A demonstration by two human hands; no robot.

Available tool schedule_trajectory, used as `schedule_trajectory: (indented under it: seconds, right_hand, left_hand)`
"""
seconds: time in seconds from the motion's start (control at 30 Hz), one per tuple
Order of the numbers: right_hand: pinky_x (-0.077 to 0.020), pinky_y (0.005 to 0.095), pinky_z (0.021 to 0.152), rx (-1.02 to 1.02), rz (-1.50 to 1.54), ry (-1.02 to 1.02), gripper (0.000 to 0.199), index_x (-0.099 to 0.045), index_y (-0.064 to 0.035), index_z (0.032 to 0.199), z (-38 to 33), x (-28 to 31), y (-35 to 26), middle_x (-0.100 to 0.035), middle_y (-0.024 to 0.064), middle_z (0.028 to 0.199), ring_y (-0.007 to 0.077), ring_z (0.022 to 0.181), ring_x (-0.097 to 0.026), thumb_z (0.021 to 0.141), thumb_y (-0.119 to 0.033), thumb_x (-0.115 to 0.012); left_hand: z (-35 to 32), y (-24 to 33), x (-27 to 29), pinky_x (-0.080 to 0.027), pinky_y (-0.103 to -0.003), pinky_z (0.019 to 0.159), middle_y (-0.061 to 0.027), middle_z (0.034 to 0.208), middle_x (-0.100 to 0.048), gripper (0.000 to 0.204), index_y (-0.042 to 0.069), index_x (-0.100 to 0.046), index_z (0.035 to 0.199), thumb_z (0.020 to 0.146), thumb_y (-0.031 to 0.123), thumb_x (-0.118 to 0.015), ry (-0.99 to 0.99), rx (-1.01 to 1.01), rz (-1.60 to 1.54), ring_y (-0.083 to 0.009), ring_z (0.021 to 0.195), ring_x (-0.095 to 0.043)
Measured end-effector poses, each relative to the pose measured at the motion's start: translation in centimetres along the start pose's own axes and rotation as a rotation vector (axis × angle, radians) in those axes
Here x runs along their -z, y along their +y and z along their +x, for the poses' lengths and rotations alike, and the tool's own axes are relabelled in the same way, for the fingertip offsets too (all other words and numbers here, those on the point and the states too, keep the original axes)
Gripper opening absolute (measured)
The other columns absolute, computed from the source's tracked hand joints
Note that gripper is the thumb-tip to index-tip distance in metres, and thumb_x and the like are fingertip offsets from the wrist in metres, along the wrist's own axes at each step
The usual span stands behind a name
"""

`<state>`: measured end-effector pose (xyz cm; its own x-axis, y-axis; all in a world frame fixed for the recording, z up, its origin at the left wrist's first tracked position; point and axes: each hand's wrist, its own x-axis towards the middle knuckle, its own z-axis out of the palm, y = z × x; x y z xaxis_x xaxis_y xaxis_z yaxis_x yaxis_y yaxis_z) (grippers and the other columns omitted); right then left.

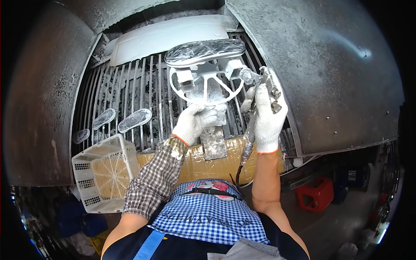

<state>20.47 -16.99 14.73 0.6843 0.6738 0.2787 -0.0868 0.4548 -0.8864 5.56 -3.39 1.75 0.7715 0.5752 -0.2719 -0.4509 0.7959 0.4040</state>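
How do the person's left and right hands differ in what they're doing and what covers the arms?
The left hand is at the lower rim of the white spoked wheel, while the right hand grips a silvery spray gun. A checked sleeve covers the left forearm, whereas the right forearm is bare. Both hands wear white gloves with orange cuff edges.

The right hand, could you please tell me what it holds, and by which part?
The right hand holds a metal spray gun by its handle.
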Motion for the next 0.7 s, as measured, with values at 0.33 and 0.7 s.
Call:
schedule_trajectory:
  seconds: [0.33, 0.7]
  right_hand:
    - [-0.0499, 0.0211, 0.061, 0.011, -0.028, 0.088, 0.052, -0.047, 0.0030, 0.155, 1.0, 1.5, -1.5, -0.065, 0.0032, 0.094, 0.0047, 0.073, -0.057, 0.107, -0.008, -0.063]
    - [-0.0501, 0.0203, 0.064, -0.040, -0.054, 0.042, 0.051, -0.046, 0.0054, 0.155, -1.4, 1.8, -3.5, -0.066, 0.0028, 0.093, 0.0049, 0.074, -0.058, 0.108, -0.008, -0.061]
  left_hand:
    - [0.0, 1.4, 2.6, -0.062, -0.053, 0.100, -0.0317, 0.124, -0.067, 0.039, -0.013, -0.054, 0.133, 0.100, 0.008, -0.057, 0.084, -0.079, 0.077, -0.0431, 0.114, -0.070]
    - [-1.4, 3.6, 3.2, -0.063, -0.055, 0.097, -0.0325, 0.121, -0.068, 0.038, -0.013, -0.057, 0.130, 0.099, 0.009, -0.058, 0.122, -0.141, 0.024, -0.0441, 0.110, -0.072]
